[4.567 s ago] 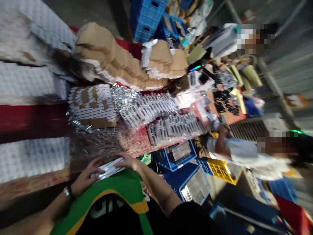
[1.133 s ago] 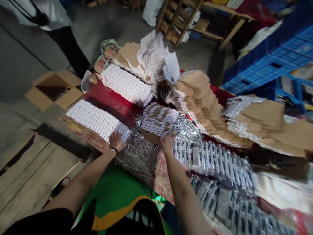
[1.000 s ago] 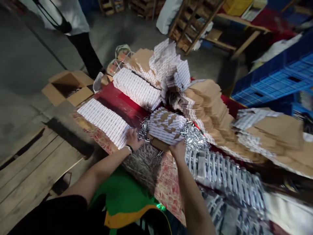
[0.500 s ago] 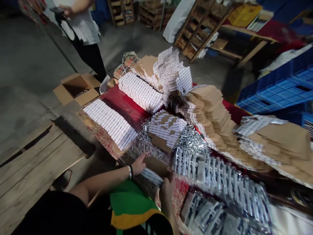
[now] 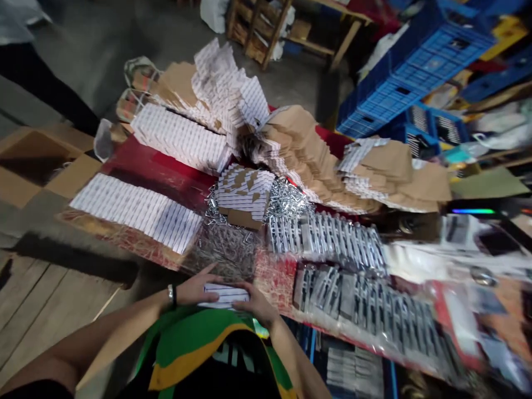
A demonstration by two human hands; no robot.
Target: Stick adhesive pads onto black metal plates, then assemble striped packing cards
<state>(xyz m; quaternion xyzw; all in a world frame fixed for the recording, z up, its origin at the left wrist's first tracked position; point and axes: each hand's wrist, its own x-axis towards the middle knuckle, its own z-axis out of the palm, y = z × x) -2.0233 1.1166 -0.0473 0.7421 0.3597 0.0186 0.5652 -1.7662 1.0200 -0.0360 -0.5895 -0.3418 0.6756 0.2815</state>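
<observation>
Close to my body, a small white folded carton with dark stripes lies between both hands. My left hand grips its left end, with the index finger reaching forward. On the right end, my right hand has its fingers and thumb closed. In front of them is a dark patch of table with loose metal pieces. Beyond that, a stack of striped cartons sits among a heap of small shiny metal parts. Rows of bagged metal hardware lie to the right.
A row of striped cartons lines the table's left edge. Fanned brown cardboard sheets cover the back. Blue crates stand at the far right. An open cardboard box and a wooden bench are on the left.
The view has swung right. My hands have come together in front of my body, and my right hand has moved from blur into plain sight at the carton. A standing person has shifted toward the left edge.
</observation>
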